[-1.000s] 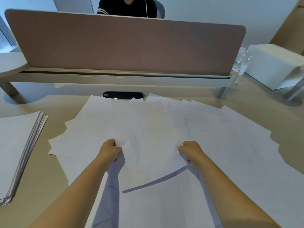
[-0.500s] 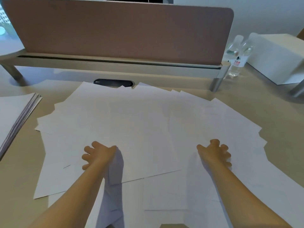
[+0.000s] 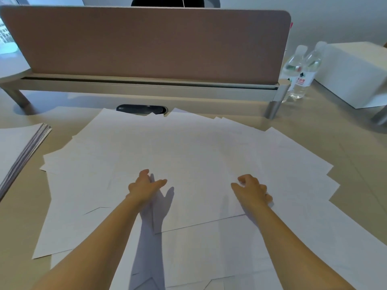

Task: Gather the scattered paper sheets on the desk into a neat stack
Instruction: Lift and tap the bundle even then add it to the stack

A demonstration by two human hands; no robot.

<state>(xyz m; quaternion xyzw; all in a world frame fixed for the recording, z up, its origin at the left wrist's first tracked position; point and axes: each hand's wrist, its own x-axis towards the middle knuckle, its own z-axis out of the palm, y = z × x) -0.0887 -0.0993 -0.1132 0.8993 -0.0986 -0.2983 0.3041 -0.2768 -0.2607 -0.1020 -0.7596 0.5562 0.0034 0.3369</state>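
Both bare forearms reach forward, roughly parallel. The left hand [image 3: 144, 185] has fingers extended and relaxed, thumb pointing toward the right hand [image 3: 252, 189], whose fingers curl loosely, holding nothing.

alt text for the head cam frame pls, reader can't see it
Two bare hands, left hand and right hand, reach out over loose white paper sheets fanned across a beige desk, holding nothing. A neater paper stack lies at the left edge; a brown divider panel, two water bottles and a white box stand behind.
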